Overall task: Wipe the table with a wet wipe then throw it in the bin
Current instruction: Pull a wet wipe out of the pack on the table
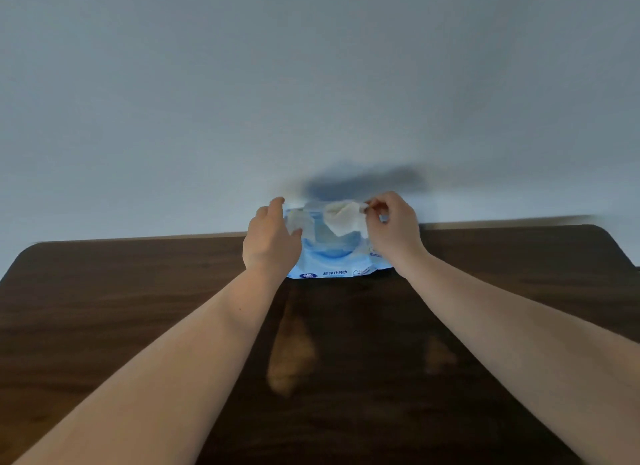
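Blue wet-wipe pack (332,256): at the far edge of the dark desk (138,308), near its middle. Left hand (272,237): fingers spread, pressing the pack's left side. Right hand (389,227): pinching a white wet wipe (343,218) above the pack's top.

Lighting, as I read it from my station: dim and cool, even over the wall (311,83); a soft dark shadow on the wall just above both hands; faint pale reflections of the forearms on the glossy table (138,291) below the wrists; no hard glare. Quality: overall softness; motion smear along the table's far edge right of the right hand (393,227); wide-angle bowing of the table corners; left hand (270,237) slightly blurred.
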`<state>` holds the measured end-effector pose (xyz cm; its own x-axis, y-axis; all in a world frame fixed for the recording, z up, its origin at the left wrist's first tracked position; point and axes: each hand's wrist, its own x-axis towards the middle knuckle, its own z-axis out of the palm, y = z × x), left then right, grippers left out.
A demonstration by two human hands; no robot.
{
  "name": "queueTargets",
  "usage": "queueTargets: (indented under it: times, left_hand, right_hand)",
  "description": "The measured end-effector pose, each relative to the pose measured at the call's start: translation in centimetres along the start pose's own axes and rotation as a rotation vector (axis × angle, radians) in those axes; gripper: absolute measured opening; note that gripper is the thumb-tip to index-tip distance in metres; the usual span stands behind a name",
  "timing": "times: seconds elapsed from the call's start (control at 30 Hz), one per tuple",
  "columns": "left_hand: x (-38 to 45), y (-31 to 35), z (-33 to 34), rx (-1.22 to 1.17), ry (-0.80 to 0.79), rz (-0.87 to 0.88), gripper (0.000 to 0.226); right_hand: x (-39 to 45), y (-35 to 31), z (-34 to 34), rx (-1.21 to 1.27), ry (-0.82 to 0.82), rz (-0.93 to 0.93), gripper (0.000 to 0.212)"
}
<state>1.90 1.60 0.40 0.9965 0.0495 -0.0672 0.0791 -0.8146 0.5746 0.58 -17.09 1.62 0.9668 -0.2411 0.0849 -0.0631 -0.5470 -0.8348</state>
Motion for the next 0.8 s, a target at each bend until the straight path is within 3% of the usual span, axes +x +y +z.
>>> queueTargets:
  times: [0.07, 0.13, 0.2, 0.3, 0.4, 0.53, 0.67, 0.8]
  left_hand:
    - [-0.7, 0.7, -0.4, -0.003, 0.064, 0.146, 0.055]
    - [-1.3, 1.6, -0.7, -0.031, 0.055, 0.238, 0.046]
    - [-1.9, 2.7, -0.8, -0.074, 0.002, 0.266, 0.037]
    - [-2.7, 4.1, -1.2, -0.184, -0.079, 0.273, 0.043]
    - [-3.4, 5.0, -1.9, -0.410, -0.106, 0.175, 0.043]
    - [-4.8, 5.9, -3.3, -0.902, -0.295, -0.145, 0.027]
    - [-5.5, 4.7, -3.8, -0.707, -0.228, -0.082, 0.012]
    - [-6.2, 3.3, -4.5, -0.636, -0.243, -0.032, 0.029]
  right_hand:
    - [-0.3, -0.9, -1.1, 0.128, 0.006, 0.140, 0.005]
    - [-0.5, -1.5, -1.7, 0.190, -0.019, 0.217, 0.004]
    - [-0.8, -2.1, -2.2, 0.225, -0.055, 0.256, 0.004]
    - [-1.3, -2.8, -3.1, 0.263, -0.110, 0.251, 0.009]
    - [-1.8, -3.5, -3.9, 0.228, -0.153, 0.202, 0.011]
    - [-2.9, -4.2, -4.5, 0.201, -0.231, 0.180, 0.005]
    - [-3.9, -4.7, -4.6, 0.252, -0.285, 0.179, 0.008]
    - [-4.6, -5.2, -4.8, 0.282, -0.268, 0.178, 0.011]
